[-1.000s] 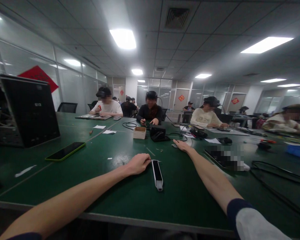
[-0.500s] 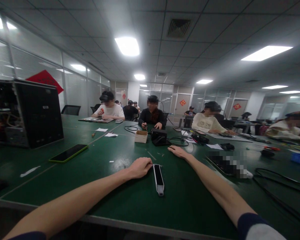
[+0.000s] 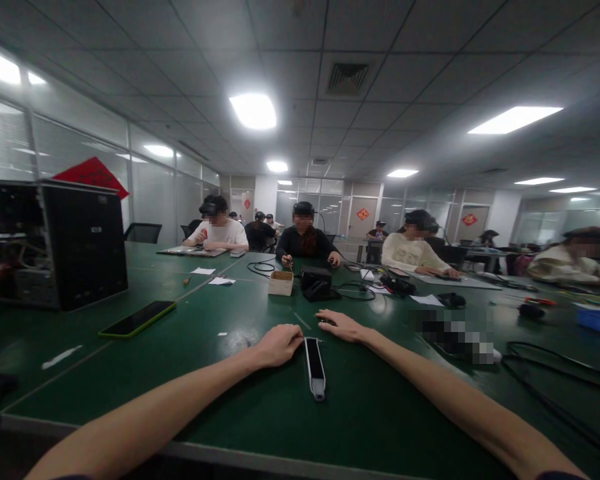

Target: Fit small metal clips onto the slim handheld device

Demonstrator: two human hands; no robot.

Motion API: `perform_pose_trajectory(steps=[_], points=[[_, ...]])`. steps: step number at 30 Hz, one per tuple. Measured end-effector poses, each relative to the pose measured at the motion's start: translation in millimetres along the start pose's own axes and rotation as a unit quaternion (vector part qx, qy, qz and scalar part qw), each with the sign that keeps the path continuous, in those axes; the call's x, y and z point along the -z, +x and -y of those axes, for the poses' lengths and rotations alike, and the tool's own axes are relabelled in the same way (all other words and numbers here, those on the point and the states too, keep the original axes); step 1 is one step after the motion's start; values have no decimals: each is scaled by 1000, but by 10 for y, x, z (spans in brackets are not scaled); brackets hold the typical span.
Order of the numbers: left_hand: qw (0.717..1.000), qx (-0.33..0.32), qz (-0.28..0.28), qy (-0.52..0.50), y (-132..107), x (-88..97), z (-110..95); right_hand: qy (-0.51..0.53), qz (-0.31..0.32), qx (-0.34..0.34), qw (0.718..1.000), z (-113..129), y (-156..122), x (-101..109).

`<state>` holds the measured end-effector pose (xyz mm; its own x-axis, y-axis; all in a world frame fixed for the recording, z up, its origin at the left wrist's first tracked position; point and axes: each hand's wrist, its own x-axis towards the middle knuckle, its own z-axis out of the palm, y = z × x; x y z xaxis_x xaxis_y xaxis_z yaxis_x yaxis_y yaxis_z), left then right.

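A narrow black and silver device [image 3: 315,367] lies lengthwise on the green table [image 3: 240,400] in front of me. My left hand [image 3: 277,345] rests curled on the table with its fingertips touching the far left end of the device. My right hand [image 3: 341,326] lies flat and palm down just beyond and to the right of that end, fingers stretched toward some tiny parts [image 3: 323,323] on the table. Neither hand lifts anything.
A phone in a yellow-green case [image 3: 137,319] lies left, beside an open computer case [image 3: 55,243]. A small cardboard box [image 3: 281,283] and a black device [image 3: 316,283] sit beyond. Black cables [image 3: 555,367] run at right. Several people work across the table.
My right hand has drawn back toward me and leftward, from far out on the table to just beside the device's far end. The left hand has stayed in place.
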<state>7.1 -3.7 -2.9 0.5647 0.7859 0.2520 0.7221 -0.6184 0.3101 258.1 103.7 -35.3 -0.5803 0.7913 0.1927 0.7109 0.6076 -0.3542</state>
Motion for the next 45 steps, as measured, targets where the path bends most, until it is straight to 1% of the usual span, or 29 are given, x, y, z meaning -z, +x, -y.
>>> perform_pose_trajectory(steps=[5, 9, 14, 20, 24, 31, 33, 36, 38, 40, 42, 45], points=[[1000, 4, 1, -7, 14, -17, 30, 11, -59, -6, 998, 174, -39, -51], [1000, 9, 4, 0, 10, 9, 3, 28, -87, 20, 996, 281, -88, -61], [1000, 13, 12, 7, -1, 36, -22, 67, -89, 42, 993, 398, -228, -52], [1000, -6, 1, 15, 28, -17, 54, 136, -62, 52, 987, 650, -603, 55], [1000, -5, -1, 22, 37, -24, 63, 150, -55, 60, 985, 723, -757, 96], [1000, 11, 13, 24, 33, 23, 9, 69, -80, 77, 991, 691, -735, 99], [1000, 8, 13, 21, 29, 35, 2, 46, -84, 70, 993, 698, -731, 122], [1000, 4, 16, 14, 19, 49, -6, 14, -108, 39, 993, 676, -712, 187], [1000, 4, 19, 10, 15, 55, -9, -7, -130, 15, 991, 607, -683, 239], [1000, 6, 19, 10, 15, 58, -10, -31, -137, 1, 990, 487, -647, 275], [1000, 6, 20, 10, 19, 59, -8, -54, -130, -14, 990, 337, -612, 282], [1000, 3, 24, 8, 23, 61, -7, -73, -103, -44, 991, 144, -573, 247]])
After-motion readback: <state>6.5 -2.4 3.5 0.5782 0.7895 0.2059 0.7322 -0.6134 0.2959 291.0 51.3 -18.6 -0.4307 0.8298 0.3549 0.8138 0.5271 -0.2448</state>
